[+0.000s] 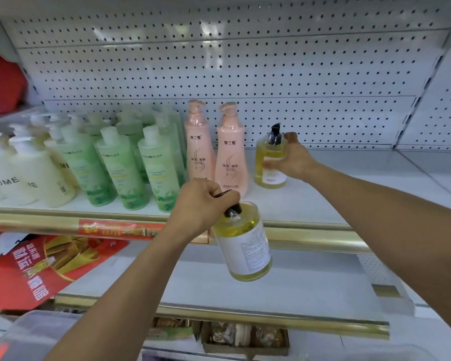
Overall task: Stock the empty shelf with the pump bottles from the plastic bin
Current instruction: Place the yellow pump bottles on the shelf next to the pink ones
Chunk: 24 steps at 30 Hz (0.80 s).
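On the shelf (pixel 336 201), about midway along it, we see a yellow pump bottle (pixel 267 162) standing upright just right of two pink bottles (pixel 231 157), with a narrow gap between them and the pegboard (pixel 245 69) behind. The right hand (pixel 296 161) is wrapped round it from the right side, with the fingers curled across the label and the thumb up by the black pump, so we read that hand as clamped on the bottle. In front of the shelf's front edge, the left hand (pixel 202 204) is closed tight on the black pump head of a second yellow bottle (pixel 245 246). This one hangs tilted, its base swung down and to the right, across the gold rail (pixel 37 217) and above the lower shelf (pixel 284 285). As far as we can tell it touches nothing but the hand. Left of the pink pair, green bottles (pixel 120 170) and then cream bottles (pixel 37 178) crowd the shelf toward its left end. A red packet (pixel 37 267) lies at the lower shelf's left end, and below it we make out a clear plastic bin (pixel 34 332), its contents out of sight
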Each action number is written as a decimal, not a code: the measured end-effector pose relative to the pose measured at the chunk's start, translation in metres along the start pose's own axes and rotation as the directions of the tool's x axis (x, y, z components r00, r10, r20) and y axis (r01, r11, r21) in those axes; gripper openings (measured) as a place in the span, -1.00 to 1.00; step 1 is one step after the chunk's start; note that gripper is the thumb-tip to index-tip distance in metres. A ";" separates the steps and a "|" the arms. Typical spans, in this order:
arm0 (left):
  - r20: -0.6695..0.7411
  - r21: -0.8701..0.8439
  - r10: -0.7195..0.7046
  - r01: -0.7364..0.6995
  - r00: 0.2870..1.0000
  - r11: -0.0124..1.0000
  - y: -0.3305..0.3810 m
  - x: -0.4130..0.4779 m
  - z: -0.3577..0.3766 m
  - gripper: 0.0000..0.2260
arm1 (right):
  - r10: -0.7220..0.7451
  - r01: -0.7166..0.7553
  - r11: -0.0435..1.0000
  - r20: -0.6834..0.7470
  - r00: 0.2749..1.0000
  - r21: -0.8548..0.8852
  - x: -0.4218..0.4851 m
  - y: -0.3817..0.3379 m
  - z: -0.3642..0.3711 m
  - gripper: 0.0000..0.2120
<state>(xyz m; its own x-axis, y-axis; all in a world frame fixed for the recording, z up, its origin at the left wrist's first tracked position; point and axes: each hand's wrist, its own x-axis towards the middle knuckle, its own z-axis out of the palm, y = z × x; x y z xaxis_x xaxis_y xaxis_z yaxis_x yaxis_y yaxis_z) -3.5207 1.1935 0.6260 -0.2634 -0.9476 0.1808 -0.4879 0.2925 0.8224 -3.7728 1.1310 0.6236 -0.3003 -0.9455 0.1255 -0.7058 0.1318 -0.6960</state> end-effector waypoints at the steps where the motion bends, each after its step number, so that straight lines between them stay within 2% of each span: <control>1: 0.003 -0.006 -0.004 0.004 1.000 1.000 0.000 0.002 0.000 -0.56 | 0.007 -0.007 1.000 -0.004 1.000 0.002 0.005 0.002 0.001 -0.25; 5: 0.011 -0.008 0.003 -0.003 1.000 1.000 0.002 0.006 0.001 -0.60 | 0.060 -0.060 0.998 0.025 0.998 -0.007 0.015 0.003 0.002 -0.11; 8: -0.004 -0.003 0.006 -0.006 1.000 1.000 0.008 0.005 0.001 -0.57 | 0.146 -0.142 0.989 0.091 0.985 -0.041 0.005 -0.002 -0.006 0.21; 9: -0.014 0.013 0.005 -0.005 1.000 1.000 0.011 0.004 0.000 -0.57 | 0.136 -0.137 0.991 0.132 0.982 -0.001 -0.008 -0.006 -0.012 0.20; 11: -0.044 0.069 0.032 -0.029 0.999 0.997 0.020 0.004 -0.003 -0.54 | 0.017 -0.051 0.991 0.256 0.967 0.126 -0.043 -0.014 -0.023 -0.05; 12: -0.062 0.114 0.063 -0.056 0.996 0.992 0.026 0.005 -0.004 -0.53 | -0.025 -0.038 0.985 0.352 0.936 0.170 -0.065 -0.018 -0.028 -0.17; 14: -0.093 0.227 0.122 -0.098 0.988 0.969 0.038 0.006 -0.006 -0.53 | -0.110 -0.057 0.961 0.561 0.821 0.271 -0.102 -0.022 -0.034 -0.21; 16: -0.104 0.318 0.155 -0.115 0.982 0.941 0.050 0.009 -0.006 -0.55 | -0.233 -0.063 0.916 0.653 0.721 0.396 -0.126 -0.023 -0.035 -0.31; 18: -0.112 0.385 0.167 -0.112 0.979 0.916 0.060 0.012 -0.002 -0.53 | -0.279 -0.026 0.897 0.609 0.743 0.442 -0.141 -0.026 -0.030 -0.34; 21: -0.139 0.447 0.150 -0.073 0.979 0.891 0.076 0.013 0.004 -0.50 | -0.238 0.052 0.884 0.351 0.906 0.464 -0.159 -0.030 -0.013 -0.17; 24: -0.152 0.481 0.159 -0.067 0.976 0.874 0.090 0.015 0.009 -0.50 | -0.160 0.091 0.893 0.122 0.980 0.442 -0.166 -0.028 -0.001 -0.11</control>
<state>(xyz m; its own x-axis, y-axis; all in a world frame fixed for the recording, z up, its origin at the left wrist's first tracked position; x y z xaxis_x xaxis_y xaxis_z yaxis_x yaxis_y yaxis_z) -3.5760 1.2067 0.6973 -0.2083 -0.8976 0.3885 -0.8093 0.3813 0.4469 -3.7041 1.2845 0.6227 -0.1028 -0.9837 0.1477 -0.3739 -0.0994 -0.9221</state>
